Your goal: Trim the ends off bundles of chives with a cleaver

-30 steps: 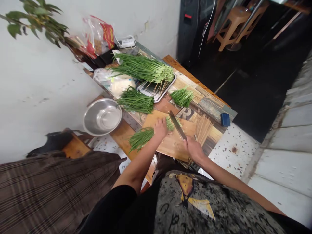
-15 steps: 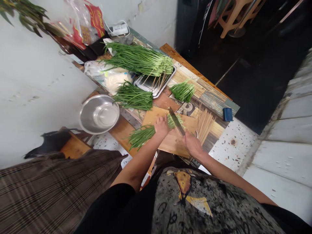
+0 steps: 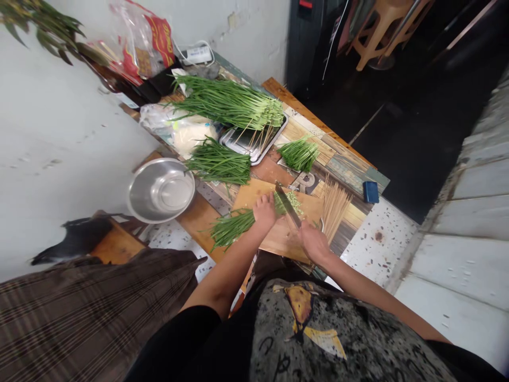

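My left hand (image 3: 264, 210) is closed over a bunch of garlic chives (image 3: 233, 227) lying across a wooden cutting board (image 3: 284, 241). Long green leaves stick out to its left, past the board's edge. In my right hand (image 3: 313, 240) is the handle of a knife (image 3: 288, 206), its dark blade angled across the chives just right of my left fingers. Small chopped pieces (image 3: 295, 201) lie on the board on the blade's far side. The cut ends beside the blade are partly hidden by it.
Behind the board are a chive bundle (image 3: 218, 162), a shorter bundle (image 3: 299, 154) and a large pile (image 3: 234, 101) over a tray (image 3: 257, 159). A steel bowl (image 3: 137, 193) stands at left. Wooden skewers (image 3: 336, 207) and a blue box (image 3: 370, 192) lie at right.
The view has shifted slightly. My left hand stays on the chives and the knife remains beside it; more chopped pieces show to the right of the blade.
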`<state>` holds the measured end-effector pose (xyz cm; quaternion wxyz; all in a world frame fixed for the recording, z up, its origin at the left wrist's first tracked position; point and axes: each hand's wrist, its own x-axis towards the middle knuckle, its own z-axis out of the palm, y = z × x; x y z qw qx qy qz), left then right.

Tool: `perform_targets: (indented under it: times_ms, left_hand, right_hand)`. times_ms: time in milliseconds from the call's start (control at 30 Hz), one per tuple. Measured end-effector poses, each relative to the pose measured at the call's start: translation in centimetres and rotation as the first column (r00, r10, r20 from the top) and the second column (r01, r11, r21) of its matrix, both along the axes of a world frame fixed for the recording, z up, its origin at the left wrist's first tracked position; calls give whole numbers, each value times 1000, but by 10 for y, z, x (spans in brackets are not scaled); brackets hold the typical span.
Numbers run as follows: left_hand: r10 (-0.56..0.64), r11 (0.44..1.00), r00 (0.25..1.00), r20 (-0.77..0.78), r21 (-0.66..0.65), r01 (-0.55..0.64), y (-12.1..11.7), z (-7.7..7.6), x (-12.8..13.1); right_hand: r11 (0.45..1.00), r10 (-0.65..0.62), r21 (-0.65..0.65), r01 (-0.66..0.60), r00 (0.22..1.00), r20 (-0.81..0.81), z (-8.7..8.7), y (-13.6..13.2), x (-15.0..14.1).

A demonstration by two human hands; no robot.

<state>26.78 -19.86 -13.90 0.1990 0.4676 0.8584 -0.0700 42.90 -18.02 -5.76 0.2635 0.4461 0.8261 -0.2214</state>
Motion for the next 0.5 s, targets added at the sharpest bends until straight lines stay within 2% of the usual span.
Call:
perform_targets:
  times_ms: [500]
  left_hand:
    - [-8, 1000, 1000, 5, 12, 8, -1, 1, -1]
  right_hand:
    - [1000, 1, 6, -2, 1000, 30, 2, 3, -4]
